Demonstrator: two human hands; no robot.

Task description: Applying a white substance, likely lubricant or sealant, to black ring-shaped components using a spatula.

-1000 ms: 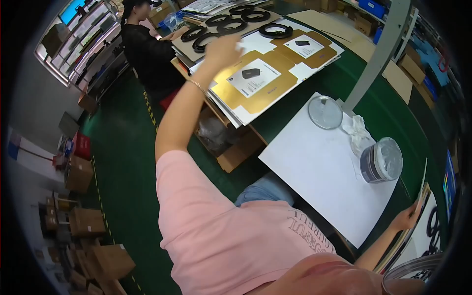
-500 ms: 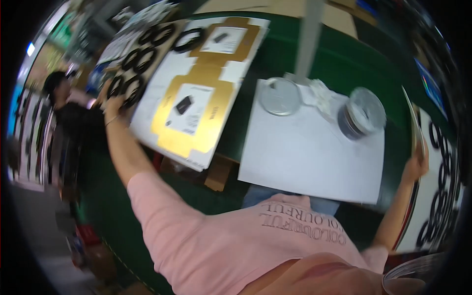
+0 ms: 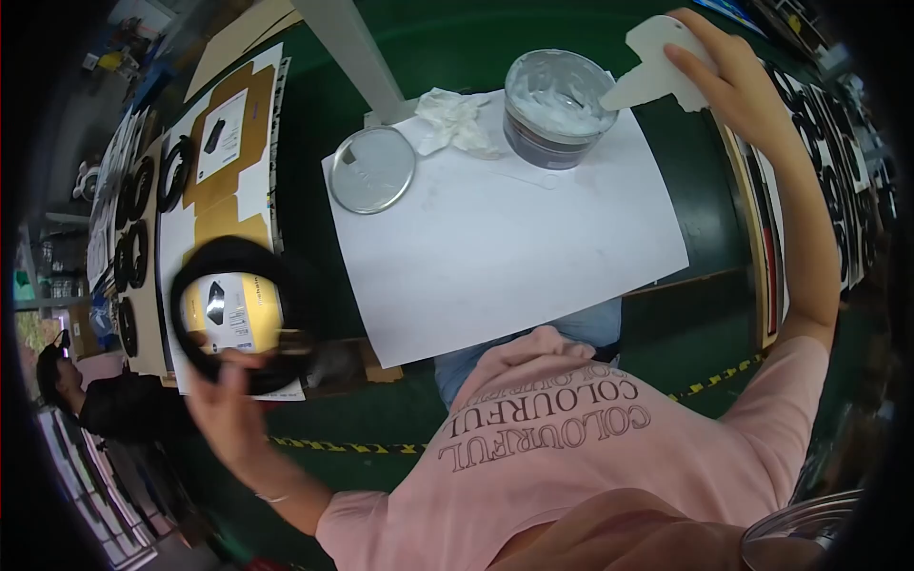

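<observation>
My left hand [image 3: 228, 409] grips the lower edge of a thick black ring [image 3: 233, 255], holding it up at the left, blurred by motion. At the upper right my right hand [image 3: 738, 81] is closed on a flat white scraper [image 3: 657, 74] with a notched outline. Its pointed tip reaches over the rim of a clear round tub [image 3: 547, 143], which holds pale grey-white paste smeared up the inside wall. The tub stands on the far part of a white paper sheet [image 3: 514, 247]. A round silvery lid [image 3: 373, 169] lies left of it, with crumpled tissue [image 3: 455, 122] between them.
Black rings [image 3: 138, 257] lie on boards at the left, beside a gold-and-white printed cardboard sheet [image 3: 252, 81]. More rings [image 3: 828, 186] sit on boards at the right. A pale post [image 3: 352, 57] rises behind the paper. Another person [image 3: 124, 404] is at the far left.
My left hand has come back from the rings at the left with one in it. My right hand has brought the scraper from the right side to the tub. The view has turned.
</observation>
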